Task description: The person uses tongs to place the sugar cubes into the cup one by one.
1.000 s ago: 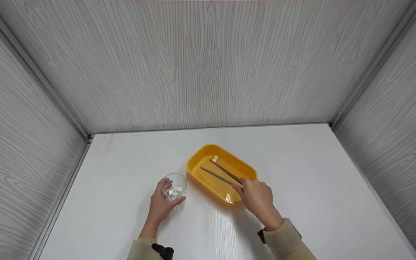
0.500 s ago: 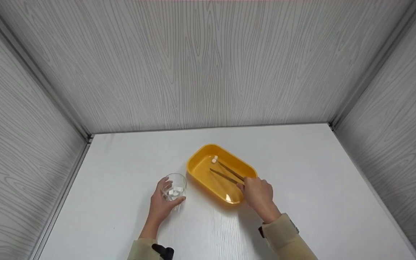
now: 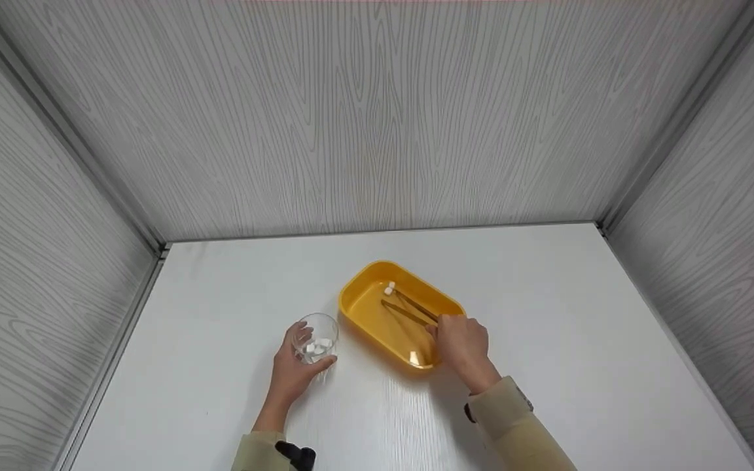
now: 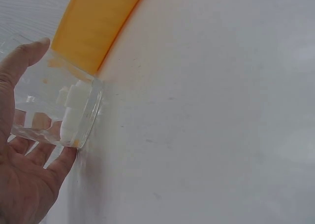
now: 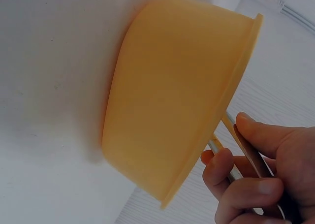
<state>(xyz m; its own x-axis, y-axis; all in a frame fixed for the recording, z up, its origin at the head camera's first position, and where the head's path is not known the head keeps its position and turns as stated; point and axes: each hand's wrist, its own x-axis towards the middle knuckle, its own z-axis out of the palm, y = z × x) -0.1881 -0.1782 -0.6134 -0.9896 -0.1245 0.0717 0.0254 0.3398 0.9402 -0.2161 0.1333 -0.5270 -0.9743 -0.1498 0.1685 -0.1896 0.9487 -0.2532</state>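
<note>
My left hand [image 3: 292, 373] grips a clear drinking glass [image 3: 326, 327] standing on the table, thumb on one side and fingers on the other. Several small white cubes [image 4: 75, 103] lie in the bottom of the glass. In my right hand [image 3: 463, 345] is a pair of long metal tweezers [image 3: 416, 304], pinched between thumb and fingers with its arms spread apart. The arms reach down into a yellow tray [image 3: 377, 335]. Two small white cubes [image 3: 389, 288] lie at the tray's far left end, close to the tip of the upper arm. The right wrist view hides the tips behind the tray wall.
The tray stands slantwise on the white table [image 3: 233, 294], just right of the glass. Grey wood-grain panels [image 3: 377, 118] enclose the table at the back and both sides.
The tweezers' tips first drew back to the right, uncovering the white cubes. Since then my right hand has shifted slightly up and left. The left hand and glass stay put.
</note>
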